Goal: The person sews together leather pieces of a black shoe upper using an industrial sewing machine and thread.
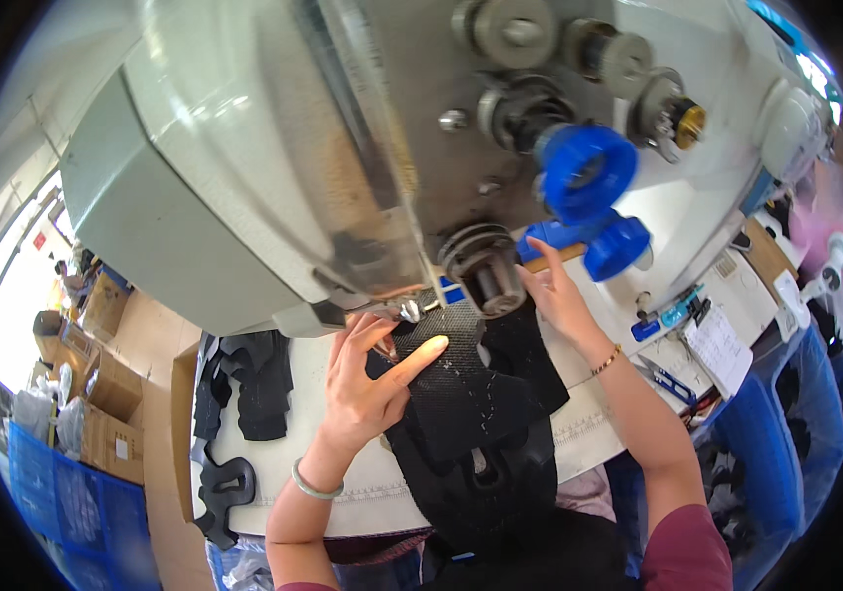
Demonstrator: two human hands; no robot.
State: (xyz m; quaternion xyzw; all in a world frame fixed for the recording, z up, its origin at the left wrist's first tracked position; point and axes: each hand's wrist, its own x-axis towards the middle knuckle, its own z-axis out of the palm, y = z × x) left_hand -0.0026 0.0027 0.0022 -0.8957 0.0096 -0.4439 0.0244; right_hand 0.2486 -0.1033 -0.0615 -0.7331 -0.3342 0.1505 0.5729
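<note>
A sewing machine (244, 148) is filling the upper half of the frame; metal dials (515, 32) and blue plastic parts (589, 172) are sticking out from its face, toward the upper right. A black textured cloth (451, 399) is lying at the centre of the frame, just below the machine's head; its surface is showing scattered white specks, and more black material (490, 492) is stretching beneath it toward the lower edge, crossing the rim of the white table (367, 502).

The left hand (367, 379) is resting at the left edge of the cloth; its thumb and fingers are spreading apart, the thumb lying over the cloth, and they are not clenching anything. The right hand (559, 300) is reaching up at the right of the cloth, near the blue parts; its index finger is extending, but the other fingers are partly hidden, so whether they are grasping anything cannot be told. A pale bangle (316, 483) is circling the left wrist; a thin bracelet (606, 361) is circling the right one.

Black cut pieces (262, 384) are lying on the table at left; a written sheet (719, 347) is lying at right, near blue-handled snips (673, 382); cardboard boxes (111, 443) are standing at far left, beside blue crates (77, 512).
</note>
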